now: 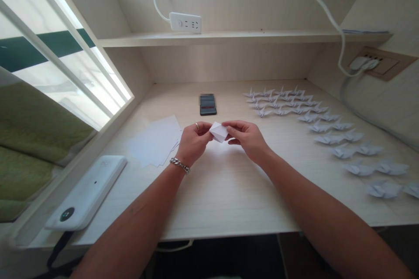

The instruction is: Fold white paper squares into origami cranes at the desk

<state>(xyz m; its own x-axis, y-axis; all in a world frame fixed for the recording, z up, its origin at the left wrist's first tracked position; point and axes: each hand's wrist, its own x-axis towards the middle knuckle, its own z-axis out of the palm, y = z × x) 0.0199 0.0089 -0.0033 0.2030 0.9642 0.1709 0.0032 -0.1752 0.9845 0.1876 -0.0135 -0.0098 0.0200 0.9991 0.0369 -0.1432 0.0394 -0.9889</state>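
White paper (218, 132), pale streaked desk (225, 200)

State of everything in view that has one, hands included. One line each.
Left hand: pinching folded paper
Right hand: fingers on folded paper
Folded paper: partly folded, held above desk
Paper cranes: folded, standing in rows
White sheets: flat, unfolded, loosely stacked
Black device: lying flat, screen blurred
White power bank: lying flat, display unreadable
Power strip: visible sockets unused
Wall outlet: plugged into
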